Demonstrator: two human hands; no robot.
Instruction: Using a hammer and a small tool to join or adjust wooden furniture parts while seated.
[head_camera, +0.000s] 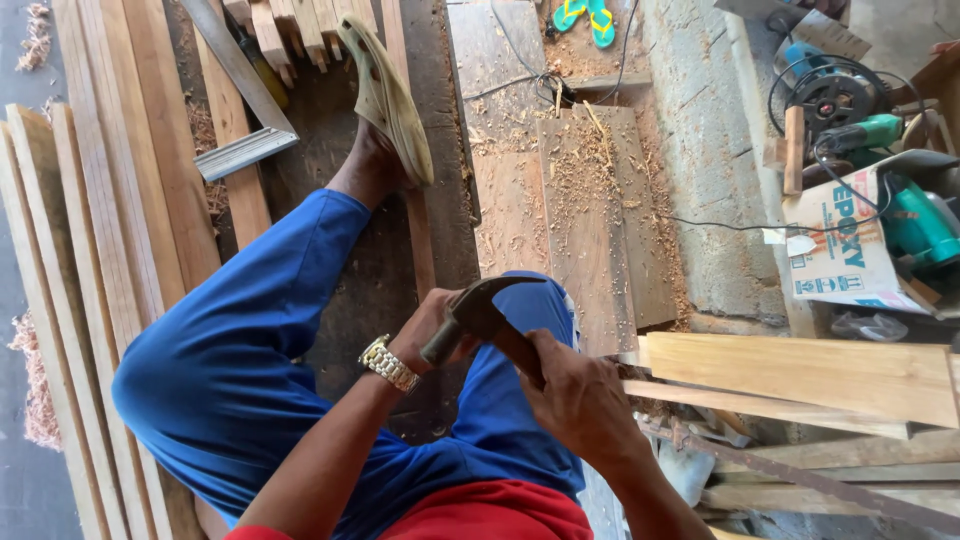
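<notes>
Head view: hammer (478, 312) btwn left hand (425, 330) & right hand (578, 398).

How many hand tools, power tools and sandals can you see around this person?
Hammers: 1, the hammer in both hands
Steel squares: 1
Power tools: 3, circular saw, green drill, teal tool
Sandals: 3, one worn, a teal pair
Total: 8

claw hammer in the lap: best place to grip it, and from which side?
Judging by its pose, grip the claw hammer by its wooden handle, just below the steel head, coming from the right. The handle runs down and right into the right hand, which already wraps it. The head is a poor hold: the left hand touches it, and its curved claw points up and right.
</notes>
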